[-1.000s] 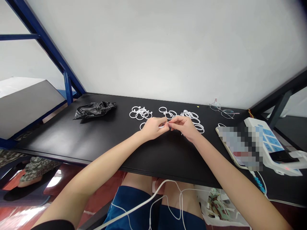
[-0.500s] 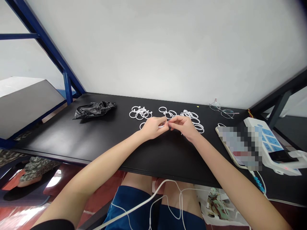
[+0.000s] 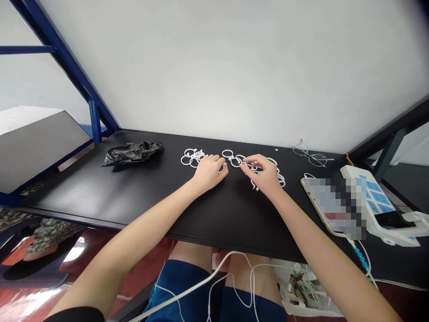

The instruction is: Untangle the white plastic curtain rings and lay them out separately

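My left hand (image 3: 210, 173) is curled around a white plastic ring (image 3: 221, 168), and part of the ring shows between thumb and fingers. Left of that hand lies a pile of white rings with small ball ends (image 3: 193, 157), partly covered by the fingers. My right hand (image 3: 265, 175) is over another cluster of rings (image 3: 280, 180), its thumb and forefinger apart. Its fingertips are close to a few loose rings (image 3: 228, 154) at the middle of the black table (image 3: 221, 219); I cannot tell whether they touch.
A crumpled black plastic bag (image 3: 132, 154) lies at the left. Glasses (image 3: 317, 159), a phone (image 3: 330, 205) on a cable and a white power strip (image 3: 375, 197) are at the right. White cables (image 3: 197, 290) cross my lap, and a blue frame (image 3: 75, 76) borders the table.
My hands have parted from their meeting point. The left moved slightly left with the ring; the right moved right and its thumb and forefinger spread over the rings.
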### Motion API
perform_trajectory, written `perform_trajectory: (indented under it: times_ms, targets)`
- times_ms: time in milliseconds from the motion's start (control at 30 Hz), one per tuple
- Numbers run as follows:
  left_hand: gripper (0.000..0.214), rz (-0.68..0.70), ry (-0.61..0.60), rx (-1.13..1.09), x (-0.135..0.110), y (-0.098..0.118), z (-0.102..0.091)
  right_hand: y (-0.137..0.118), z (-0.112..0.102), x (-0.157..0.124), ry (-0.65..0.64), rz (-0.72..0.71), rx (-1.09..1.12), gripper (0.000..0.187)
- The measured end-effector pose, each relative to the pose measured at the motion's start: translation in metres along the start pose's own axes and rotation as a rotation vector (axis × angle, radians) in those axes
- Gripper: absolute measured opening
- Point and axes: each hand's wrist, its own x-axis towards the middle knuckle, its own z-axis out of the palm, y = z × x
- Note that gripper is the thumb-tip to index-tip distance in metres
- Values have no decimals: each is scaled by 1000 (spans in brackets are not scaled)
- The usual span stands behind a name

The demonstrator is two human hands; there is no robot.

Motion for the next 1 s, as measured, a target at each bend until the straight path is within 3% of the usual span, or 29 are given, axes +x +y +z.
perform_trajectory:
  times_ms: [100,200,300,533,1000]
  targets:
    - [23,10,-34,45,1,-6,5,6,1,-3,-113,-185,-240,26]
    - [24,20,-59,70,1,-10,10,12,5,-6,-249,-190,-402,39]
    - [25,30,-76,85,1,-11,14,16,7,-7,-328,-162,-471,39]
    - [20,12,-109,86,2,-12,16,19,6,-6,-318,-154,-459,26]
    - [17,-13,-103,40,1,-14,15,21,7,-7,-347,-153,-490,27]
